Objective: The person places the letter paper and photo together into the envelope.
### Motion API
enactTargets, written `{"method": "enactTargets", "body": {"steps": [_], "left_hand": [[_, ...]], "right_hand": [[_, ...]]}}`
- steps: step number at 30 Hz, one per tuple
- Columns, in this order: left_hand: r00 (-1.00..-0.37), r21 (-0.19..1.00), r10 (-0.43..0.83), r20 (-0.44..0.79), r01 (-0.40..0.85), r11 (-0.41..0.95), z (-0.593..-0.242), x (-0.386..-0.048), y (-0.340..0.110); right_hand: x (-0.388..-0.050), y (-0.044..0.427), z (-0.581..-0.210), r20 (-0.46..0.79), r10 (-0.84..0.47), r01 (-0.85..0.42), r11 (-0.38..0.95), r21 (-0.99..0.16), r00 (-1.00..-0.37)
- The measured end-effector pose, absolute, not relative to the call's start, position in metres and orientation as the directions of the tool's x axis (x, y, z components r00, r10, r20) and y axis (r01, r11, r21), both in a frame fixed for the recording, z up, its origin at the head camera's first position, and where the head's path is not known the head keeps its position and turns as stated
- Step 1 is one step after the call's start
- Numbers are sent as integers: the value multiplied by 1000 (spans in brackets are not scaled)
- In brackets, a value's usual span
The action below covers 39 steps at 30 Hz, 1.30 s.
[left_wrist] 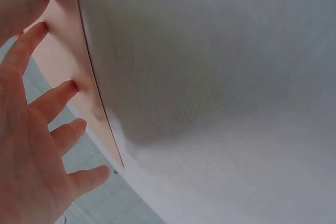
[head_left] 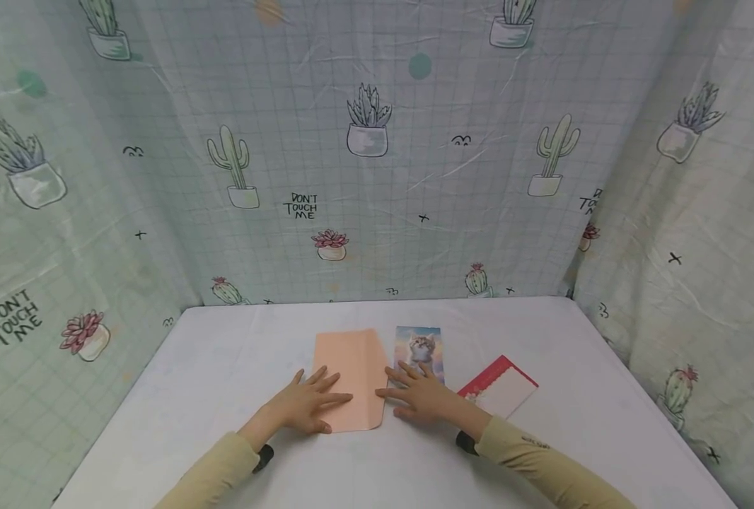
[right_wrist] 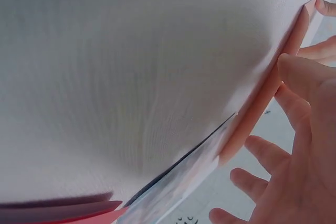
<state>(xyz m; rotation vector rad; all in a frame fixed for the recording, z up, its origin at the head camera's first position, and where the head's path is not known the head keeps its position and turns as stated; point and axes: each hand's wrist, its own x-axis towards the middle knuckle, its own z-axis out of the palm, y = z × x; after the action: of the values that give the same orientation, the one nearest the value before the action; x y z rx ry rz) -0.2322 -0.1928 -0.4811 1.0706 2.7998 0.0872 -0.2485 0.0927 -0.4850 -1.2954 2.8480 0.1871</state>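
A peach envelope (head_left: 349, 353) lies on the white table, with a creased flap (head_left: 375, 367) along its right side. My left hand (head_left: 307, 404) rests with spread fingers on the envelope's left part. The left wrist view shows the fingertips (left_wrist: 71, 86) touching the peach paper. At the flap's right edge, my right hand (head_left: 420, 396) touches the paper with its fingers spread. In the right wrist view, the flap (right_wrist: 257, 106) stands slightly raised beside the thumb. A card with a kitten picture (head_left: 420, 346) lies partly under the right hand.
A red and white card or envelope (head_left: 504, 389) lies at an angle right of the kitten card, partly hidden by the right forearm. A cactus-print curtain (head_left: 377, 184) encloses the white table (head_left: 224, 353) at the back and both sides.
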Motion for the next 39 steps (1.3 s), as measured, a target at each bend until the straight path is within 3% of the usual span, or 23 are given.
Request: {"method": "enactTargets", "body": {"steps": [10,20,28,39], "left_hand": [[-726,118,682,-87,672,731,-483,-232,-194],[-731,113,676,-92,667,737,-480,-232,-192],[-736,100,672,-82,665,741,-482,-232,-193],[-737,76,676,-28,673,736,-485,-232,-195]], "right_hand": [[-249,97,-488,36,-776,-771,630,86,-630],[-251,104,-484,85,-694,-698,701,-145,-715],[-256,116,-485,162,-645,-660,693,-289,-747],[-258,130,-472,151,-540,-534,677,-506,-828]]}}
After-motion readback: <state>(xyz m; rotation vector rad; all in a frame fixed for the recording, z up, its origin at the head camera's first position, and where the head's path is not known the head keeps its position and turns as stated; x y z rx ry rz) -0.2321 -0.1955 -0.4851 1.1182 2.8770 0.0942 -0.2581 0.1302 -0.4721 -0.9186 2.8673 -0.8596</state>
